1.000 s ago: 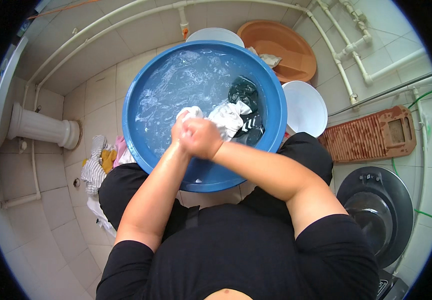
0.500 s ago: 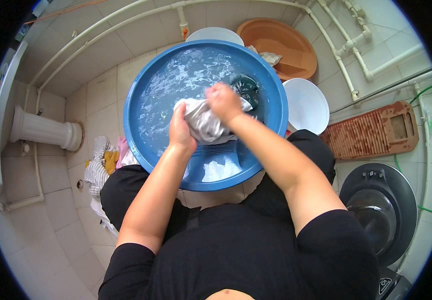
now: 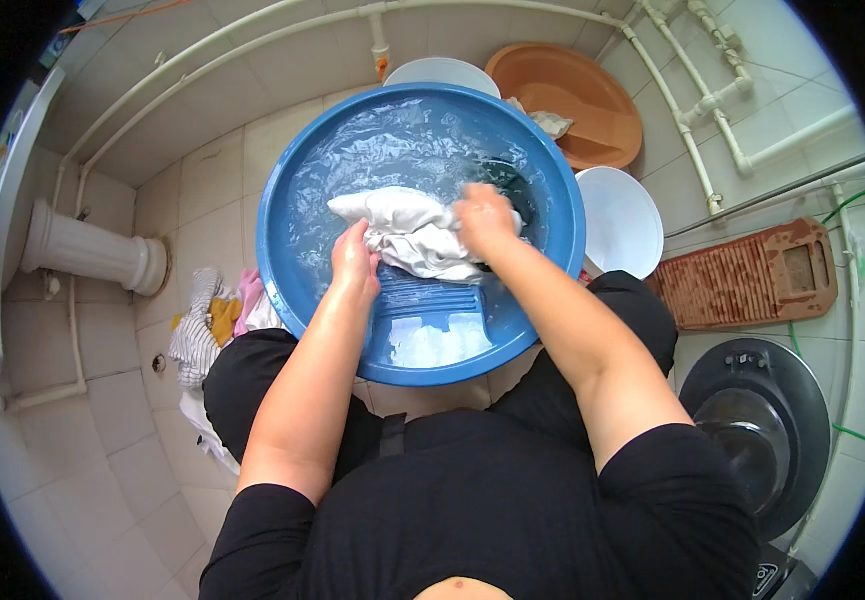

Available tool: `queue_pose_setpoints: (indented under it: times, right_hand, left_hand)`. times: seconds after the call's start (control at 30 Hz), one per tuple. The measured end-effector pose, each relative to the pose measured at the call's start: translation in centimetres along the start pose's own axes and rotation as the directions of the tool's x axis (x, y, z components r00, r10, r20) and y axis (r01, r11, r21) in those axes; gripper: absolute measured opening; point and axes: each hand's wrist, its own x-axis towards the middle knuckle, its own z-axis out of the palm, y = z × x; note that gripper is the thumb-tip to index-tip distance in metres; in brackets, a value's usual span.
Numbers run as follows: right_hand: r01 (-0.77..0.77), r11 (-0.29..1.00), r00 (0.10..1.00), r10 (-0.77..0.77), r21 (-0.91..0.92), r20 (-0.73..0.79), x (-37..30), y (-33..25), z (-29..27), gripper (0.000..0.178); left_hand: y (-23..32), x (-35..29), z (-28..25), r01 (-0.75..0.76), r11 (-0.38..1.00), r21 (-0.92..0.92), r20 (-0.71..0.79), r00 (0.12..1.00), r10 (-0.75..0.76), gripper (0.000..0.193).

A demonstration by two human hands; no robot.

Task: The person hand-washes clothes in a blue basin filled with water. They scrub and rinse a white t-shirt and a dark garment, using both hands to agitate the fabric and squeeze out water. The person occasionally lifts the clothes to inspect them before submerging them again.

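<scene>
A wet white cloth garment [image 3: 417, 240], bunched up, lies across the top of a ridged washboard slope [image 3: 422, 305] inside a large blue tub [image 3: 267, 240] of sudsy water. My left hand [image 3: 352, 262] grips its left, near edge, thumb up along the cloth. At its right end my right hand [image 3: 485, 215] is closed on the fabric, slightly blurred, with the fingertips partly hidden. Beside that hand, a dark green piece of cloth [image 3: 500, 176] sits in the water at the tub's right side.
Behind the tub stand a white basin [image 3: 442, 72] and an orange-brown tub [image 3: 577, 95] holding light cloth. A second white basin [image 3: 620, 222], a brown washboard [image 3: 742, 275] and a dark round appliance [image 3: 757, 430] are at the right. Clothes [image 3: 202, 330] lie on the left floor.
The white garment has gone from a tight bundle between my hands to a wider spread over the washboard's top. My right hand has moved right and down, away from my left.
</scene>
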Motion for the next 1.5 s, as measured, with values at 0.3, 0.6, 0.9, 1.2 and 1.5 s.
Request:
queue_pose_setpoints:
  times: [0.3,0.6,0.9,1.2,1.5]
  right_hand:
    - [0.495,0.568,0.867,-0.368,0.657,-0.335,-5.5,-11.8,-5.7,0.034]
    - [0.006,0.768,0.934,0.225,0.641,-0.278,-1.3,-6.4,-2.0,0.027]
    - [0.457,0.629,0.819,-0.022,0.629,-0.573,-3.3,-9.8,-1.7,0.018]
    - [-0.134,0.758,0.939,0.304,0.639,-0.163,2.3,0.8,-0.2,0.047]
    - [-0.240,0.964,0.970,0.243,0.112,-0.015,1.1,0.5,1.1,0.039]
  left_hand:
    - [1.8,-0.5,-0.3,0.530,0.843,-0.085,0.590,0.709,-0.386,0.048]
    - [-1.1,-4.9,3.9,0.203,0.964,-0.171,0.223,0.961,-0.163,0.038]
    - [-1.6,-3.6,1.5,0.275,0.919,-0.282,0.238,0.948,-0.211,0.034]
    - [1.7,0.0,0.6,-0.222,0.968,-0.114,-0.054,0.975,0.217,0.040]
    - [-1.5,1.4,-0.7,-0.089,0.925,0.369,0.229,0.973,0.002,0.047]
